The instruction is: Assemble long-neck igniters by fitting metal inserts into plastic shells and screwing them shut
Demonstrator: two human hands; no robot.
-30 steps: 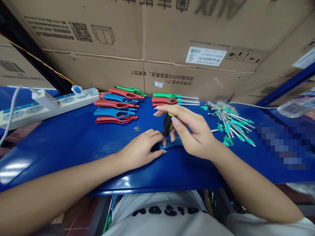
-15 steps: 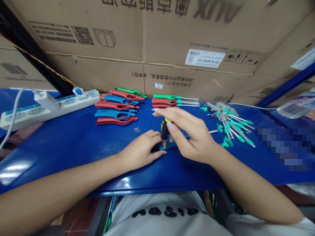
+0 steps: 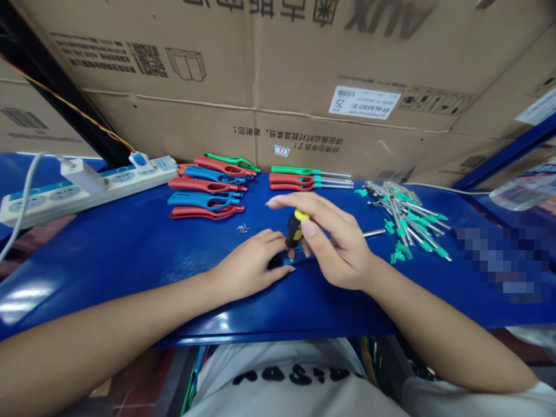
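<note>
My right hand (image 3: 343,246) grips a stubby black and yellow screwdriver (image 3: 295,227) between thumb and fingers, its handle nearly upright. Below it, my left hand (image 3: 249,266) is closed on a blue gas lighter (image 3: 287,261) lying on the table. Most of the lighter is hidden by my hands; its metal tube (image 3: 374,233) pokes out to the right of my right hand. The screwdriver's tip is hidden behind my left fingers. Several small screws (image 3: 242,229) lie just beyond my left hand.
Red, blue and green lighter casings (image 3: 204,200) lie in a row at back left. Lighters with metal tubes (image 3: 295,182) sit at back centre, and a pile of tubes with green parts (image 3: 403,217) at right. A power strip (image 3: 93,188) and a cardboard box (image 3: 208,116) stand behind.
My right fingers have shifted around the screwdriver, and its handle has turned and leans a little more right, showing more yellow. My left hand stays in place.
</note>
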